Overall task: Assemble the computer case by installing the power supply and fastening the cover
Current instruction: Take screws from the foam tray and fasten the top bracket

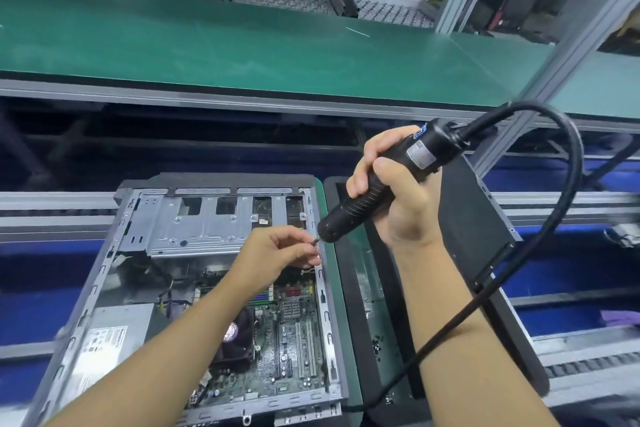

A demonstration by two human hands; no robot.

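Computer case (323, 315) lies open beneath left grip (277, 250) pinching a screw (314, 242) and right grip (391, 198) clamped round screwdriver (346, 211).

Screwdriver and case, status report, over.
Right hand grips electric screwdriver. Left hand pinches screw at bit tip. Case open, power supply inside, cover off. Cord loops by right forearm.

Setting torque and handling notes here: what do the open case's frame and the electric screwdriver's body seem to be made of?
Case frame: looks like bare sheet steel, dull silver-grey, going by the punched holes and folded edges. Screwdriver: body seems matte black plastic, with fine moulded ribs on the grip below the right hand; a metal core cannot be ruled out.
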